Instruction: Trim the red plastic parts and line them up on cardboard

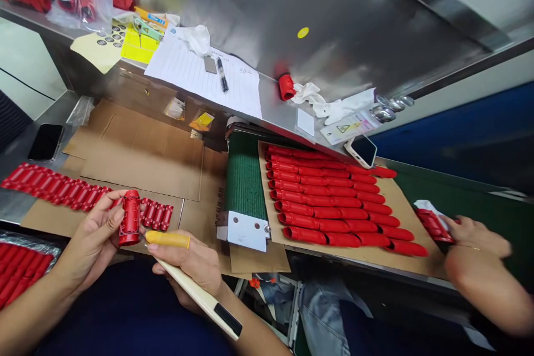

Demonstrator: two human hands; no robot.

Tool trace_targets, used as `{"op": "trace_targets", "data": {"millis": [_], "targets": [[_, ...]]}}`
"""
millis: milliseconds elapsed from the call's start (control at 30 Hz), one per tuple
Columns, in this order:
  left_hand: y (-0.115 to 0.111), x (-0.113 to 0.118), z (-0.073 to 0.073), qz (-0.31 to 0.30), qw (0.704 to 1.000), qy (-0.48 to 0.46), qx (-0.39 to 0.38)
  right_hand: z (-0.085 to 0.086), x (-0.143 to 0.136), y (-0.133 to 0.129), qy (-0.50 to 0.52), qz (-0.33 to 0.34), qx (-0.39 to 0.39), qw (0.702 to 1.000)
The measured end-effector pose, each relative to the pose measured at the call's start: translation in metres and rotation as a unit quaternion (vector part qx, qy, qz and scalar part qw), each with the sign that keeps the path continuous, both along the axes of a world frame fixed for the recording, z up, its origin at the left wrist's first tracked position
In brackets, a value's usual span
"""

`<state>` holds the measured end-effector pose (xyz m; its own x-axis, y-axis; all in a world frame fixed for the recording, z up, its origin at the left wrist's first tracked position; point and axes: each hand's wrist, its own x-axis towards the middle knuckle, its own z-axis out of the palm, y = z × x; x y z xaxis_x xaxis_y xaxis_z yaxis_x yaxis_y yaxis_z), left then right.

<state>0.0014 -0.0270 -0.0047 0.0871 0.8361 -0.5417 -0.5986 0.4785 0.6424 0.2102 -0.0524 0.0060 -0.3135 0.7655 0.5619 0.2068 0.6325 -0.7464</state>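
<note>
Upright in my left hand (98,228) is a red plastic cylinder part (130,217) with cutouts and ridges, gripped between thumb and fingers. My right hand (192,261) is closed around a long cream-handled tool (200,300) with a black patch near its rear end. A yellow finger cot (169,239) covers one digit of that hand. Its tip lies close to the part's lower right side; whether they touch I cannot tell. Behind my left hand runs a row of similar red parts (62,186) on cardboard.
A green conveyor belt (248,178) sits right of the cardboard (142,150). Beyond it, rows of red curved shells (334,200) cover another cardboard sheet. A co-worker's hand (475,233) holds a red part at far right. The shelf carries paper (200,78), a pen and phone (362,150).
</note>
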Motion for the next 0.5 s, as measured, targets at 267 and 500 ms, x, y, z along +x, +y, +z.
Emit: {"op": "trace_targets", "data": {"millis": [267,500], "targets": [[0.0060,0.0069,0.0035,-0.133,0.984,-0.075,-0.093,0.0024,-0.0047,0.0043,-0.006,0.068,0.007,0.998],[0.0049,0.0093,0.0031,-0.117,0.986,-0.079,-0.091,-0.0041,-0.0054,0.0086,-0.017,0.087,0.039,0.995]]}}
